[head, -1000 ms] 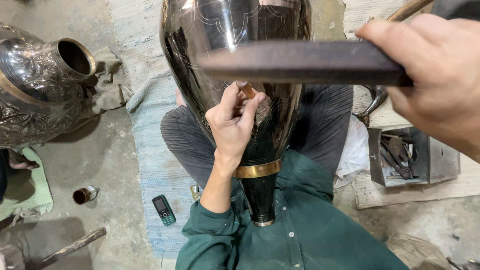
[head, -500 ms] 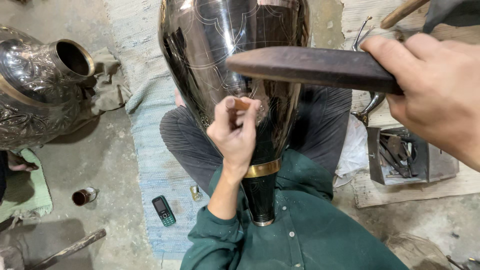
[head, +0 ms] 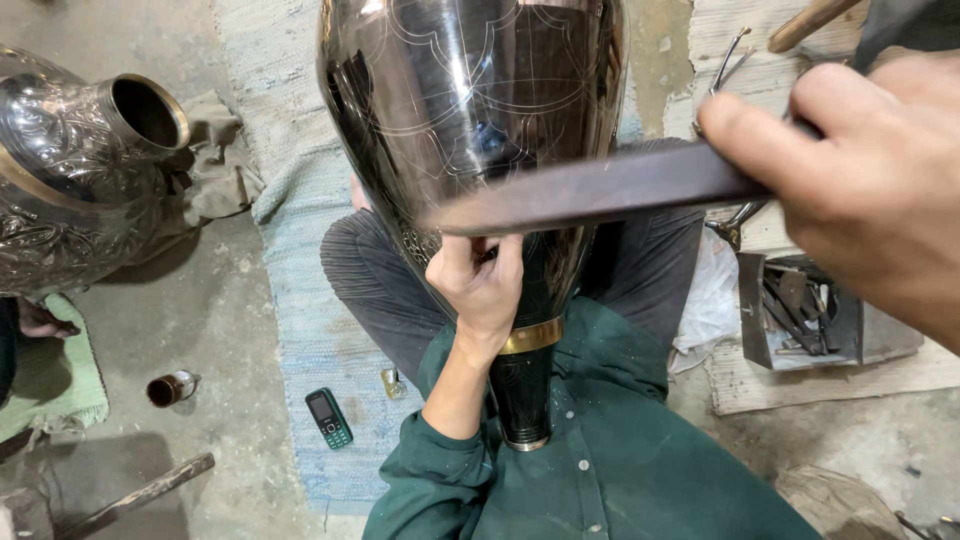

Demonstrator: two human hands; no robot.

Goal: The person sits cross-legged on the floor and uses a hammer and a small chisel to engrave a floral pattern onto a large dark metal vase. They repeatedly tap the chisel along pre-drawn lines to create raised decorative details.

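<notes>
Dark polished metal vase (head: 470,110), engraved with fine curved lines, lies neck-down across the person's lap, its brass band and narrow foot resting against a green shirt (head: 620,470). Left hand (head: 482,285), fingers curled closed, presses a small tool against the vase's lower body; the tool itself is mostly hidden. Right hand (head: 860,190) grips a long dark hammer handle (head: 600,190) held crosswise just above. On the floor lie a mobile phone (head: 329,418) and a second embossed vessel (head: 70,190).

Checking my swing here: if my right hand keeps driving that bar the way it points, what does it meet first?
Probably the vase: the bar in the right hand points left across its dark body, just above the left hand. Depth is unclear.
</notes>
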